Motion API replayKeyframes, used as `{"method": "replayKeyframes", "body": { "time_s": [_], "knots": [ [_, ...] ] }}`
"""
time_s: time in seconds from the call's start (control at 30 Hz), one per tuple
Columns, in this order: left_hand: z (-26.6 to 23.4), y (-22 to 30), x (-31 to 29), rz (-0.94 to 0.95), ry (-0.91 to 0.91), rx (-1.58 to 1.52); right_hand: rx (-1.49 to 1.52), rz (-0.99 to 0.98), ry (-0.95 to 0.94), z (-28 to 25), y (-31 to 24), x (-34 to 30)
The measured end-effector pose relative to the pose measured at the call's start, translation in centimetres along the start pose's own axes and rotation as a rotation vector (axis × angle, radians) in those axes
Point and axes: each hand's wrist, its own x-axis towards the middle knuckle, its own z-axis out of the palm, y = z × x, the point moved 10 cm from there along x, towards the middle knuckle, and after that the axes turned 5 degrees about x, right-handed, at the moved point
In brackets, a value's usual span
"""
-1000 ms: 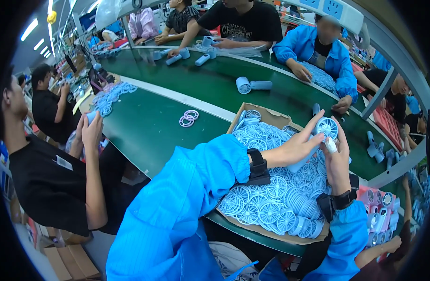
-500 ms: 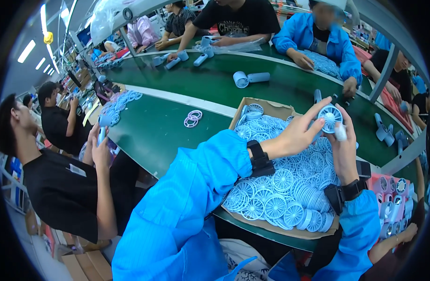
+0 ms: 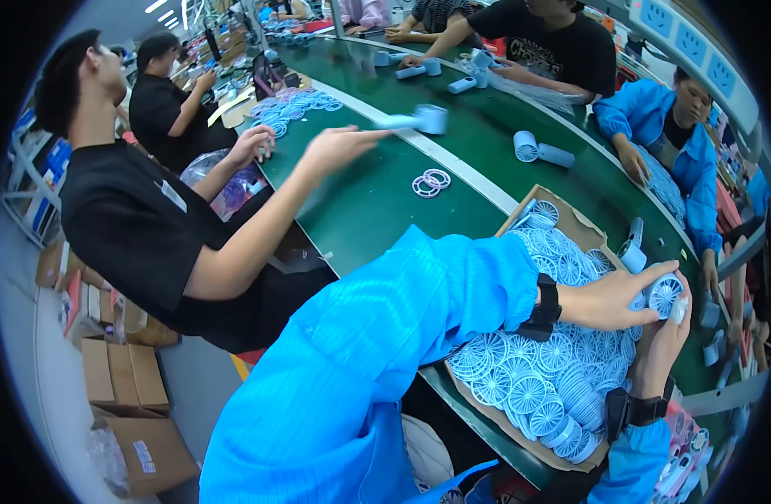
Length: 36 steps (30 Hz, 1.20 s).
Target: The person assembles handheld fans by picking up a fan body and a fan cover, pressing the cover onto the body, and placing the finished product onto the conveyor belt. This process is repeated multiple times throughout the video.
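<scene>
Co-worker's arm (image 3: 261, 225) now outstretched, cardboard tray (image 3: 580, 227) heaped with blue grilles (image 3: 528, 388), left hand (image 3: 602, 303) and right hand (image 3: 664, 346) pinching fan head (image 3: 664, 296)

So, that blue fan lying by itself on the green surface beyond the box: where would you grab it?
Probably by its handle, from above, gripping across its width: it looks slim and straight and lies along the green surface, while the round head is wider.

Strip lights (image 3: 165, 15) shine over grey floor (image 3: 188, 378).
</scene>
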Motion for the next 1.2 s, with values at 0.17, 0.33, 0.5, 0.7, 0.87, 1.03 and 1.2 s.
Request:
{"method": "replayKeyframes", "body": {
  "time_s": [0.17, 0.33, 0.5, 0.7, 0.87, 1.03, 1.2],
  "knots": [
    [0.0, -1.1, 0.2, 0.053, 0.071, -0.048, 0.125, 0.072, -0.053, 1.1, 0.5, -0.4],
    [-0.3, -1.4, 0.5, 0.049, 0.106, -0.120, 0.004, 0.017, -0.121, 1.1, 0.2, -0.2],
    [-1.2, -0.3, 0.9, 0.109, 0.025, -0.056, -0.107, -0.085, -0.113, 1.0, -0.7, -0.1],
    [-1.3, -5.0, 1.4, -0.112, 0.158, -0.402, 0.040, 0.348, -0.083, 1.0, 3.6, -1.3],
    [-0.6, -7.7, 1.4, -0.200, 0.164, -0.363, 0.197, 0.564, -0.445, 3.1, 6.0, -2.7],
    [1.7, -7.6, 1.4, -0.208, -0.103, 0.063, 0.622, 0.429, -0.107, -6.3, 6.7, 1.5],
    [1.8, -9.5, 1.2, -0.107, -0.260, 0.211, -0.045, 0.183, 0.039, -3.6, 2.6, 2.1]
  ]
}}
